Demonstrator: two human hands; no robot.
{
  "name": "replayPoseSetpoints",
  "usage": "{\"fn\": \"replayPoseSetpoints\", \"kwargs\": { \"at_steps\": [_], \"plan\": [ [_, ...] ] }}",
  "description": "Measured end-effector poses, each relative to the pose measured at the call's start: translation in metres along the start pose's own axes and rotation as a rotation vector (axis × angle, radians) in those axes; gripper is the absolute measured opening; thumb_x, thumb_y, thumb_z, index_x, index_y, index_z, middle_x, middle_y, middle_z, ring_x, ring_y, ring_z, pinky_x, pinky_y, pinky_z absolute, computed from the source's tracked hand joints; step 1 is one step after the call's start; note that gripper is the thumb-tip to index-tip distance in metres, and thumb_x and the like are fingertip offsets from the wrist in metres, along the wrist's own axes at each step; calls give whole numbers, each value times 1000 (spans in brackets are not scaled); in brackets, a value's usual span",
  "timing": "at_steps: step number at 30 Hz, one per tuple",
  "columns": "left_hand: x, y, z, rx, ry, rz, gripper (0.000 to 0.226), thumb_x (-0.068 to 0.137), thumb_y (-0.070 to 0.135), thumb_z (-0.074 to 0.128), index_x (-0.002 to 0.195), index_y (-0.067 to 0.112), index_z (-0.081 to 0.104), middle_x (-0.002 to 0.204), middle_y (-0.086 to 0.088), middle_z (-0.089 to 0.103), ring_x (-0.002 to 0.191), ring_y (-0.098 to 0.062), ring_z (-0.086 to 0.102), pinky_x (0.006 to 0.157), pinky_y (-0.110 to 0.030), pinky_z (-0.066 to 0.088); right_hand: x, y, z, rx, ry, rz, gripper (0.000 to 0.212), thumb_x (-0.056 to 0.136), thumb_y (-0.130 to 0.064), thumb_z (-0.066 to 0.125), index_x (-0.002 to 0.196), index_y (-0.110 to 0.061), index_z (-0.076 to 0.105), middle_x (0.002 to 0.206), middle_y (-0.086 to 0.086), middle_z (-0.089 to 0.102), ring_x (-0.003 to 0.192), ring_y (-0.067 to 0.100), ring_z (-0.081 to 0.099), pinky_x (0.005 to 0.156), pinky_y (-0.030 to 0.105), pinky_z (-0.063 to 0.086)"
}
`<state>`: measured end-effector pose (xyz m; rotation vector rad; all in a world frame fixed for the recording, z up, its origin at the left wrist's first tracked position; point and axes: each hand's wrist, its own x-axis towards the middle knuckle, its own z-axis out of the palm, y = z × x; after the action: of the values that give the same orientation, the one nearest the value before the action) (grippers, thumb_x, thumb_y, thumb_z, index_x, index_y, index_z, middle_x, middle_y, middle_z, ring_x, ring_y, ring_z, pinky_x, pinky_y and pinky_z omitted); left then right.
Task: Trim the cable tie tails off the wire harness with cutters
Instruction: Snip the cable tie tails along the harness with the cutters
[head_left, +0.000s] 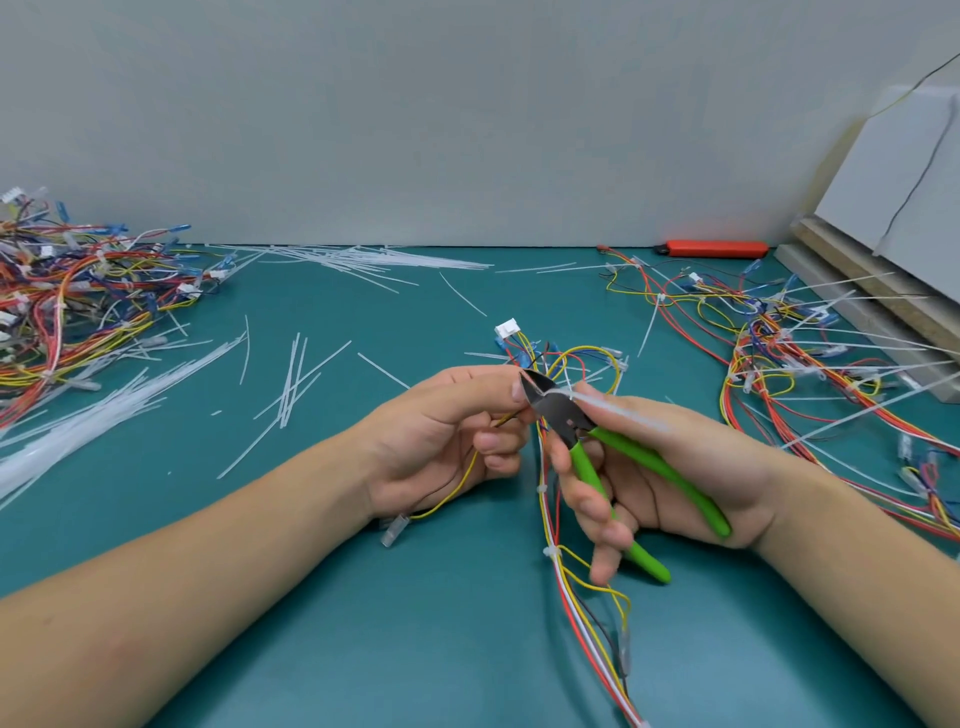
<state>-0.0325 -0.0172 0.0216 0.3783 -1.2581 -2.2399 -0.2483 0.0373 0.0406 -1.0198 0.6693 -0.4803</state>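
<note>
My left hand (447, 436) pinches a wire harness (558, 525) of red, yellow, white and black wires near its upper end, above the green mat. My right hand (670, 478) grips green-handled cutters (613, 462), whose dark jaws sit at the harness right beside my left thumb. A white cable tie tail (618, 408) sticks out to the right from the jaws, across my right fingers. Lower on the harness are small trimmed white ties. The harness ends in a white connector (507, 328) beyond my hands.
A pile of harnesses (78, 301) lies far left, another with long tie tails (810, 353) at right. Loose white ties and cut tails (291, 384) scatter the green mat (363, 623). An orange tool (714, 248) lies by the back wall. Boards (883, 270) lean at right.
</note>
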Motion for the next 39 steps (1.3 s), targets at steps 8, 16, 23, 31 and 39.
{"fn": "replayPoseSetpoints", "kwargs": {
  "at_steps": [8,16,23,31,39],
  "plan": [
    [0,-1,-2,37,-2,-10,15,80,25,78,87,15,69,79,-9,46,51,-2,37,56,-19,32,-2,-2,-9,48,-55,13,56,96,-62,57,115,-10,66,89,17,66,75,30,69,82,54,60],
    [1,0,0,-5,31,-5,10,89,19,62,81,19,69,66,8,48,51,-3,32,56,-20,29,0,-5,6,-8,40,30,47,95,-65,58,96,-18,63,68,5,49,48,18,46,55,37,59],
    [1,0,1,0,7,3,3,85,21,72,83,20,70,64,11,47,51,-1,35,56,-18,31,0,-4,7,-21,52,24,52,88,-66,66,96,-14,67,71,10,57,53,23,57,63,44,62],
    [1,0,1,22,-2,12,5,88,21,69,82,21,71,66,11,47,51,0,36,56,-18,32,-1,-4,-3,32,-35,15,57,93,-64,60,109,-10,68,84,15,65,70,28,67,76,51,61],
    [2,0,3,13,8,7,17,92,19,59,81,22,71,62,14,49,51,-1,35,56,-19,31,1,-3,1,9,12,22,50,96,-61,59,100,-12,64,77,11,55,59,25,57,65,43,60]
  ]
}}
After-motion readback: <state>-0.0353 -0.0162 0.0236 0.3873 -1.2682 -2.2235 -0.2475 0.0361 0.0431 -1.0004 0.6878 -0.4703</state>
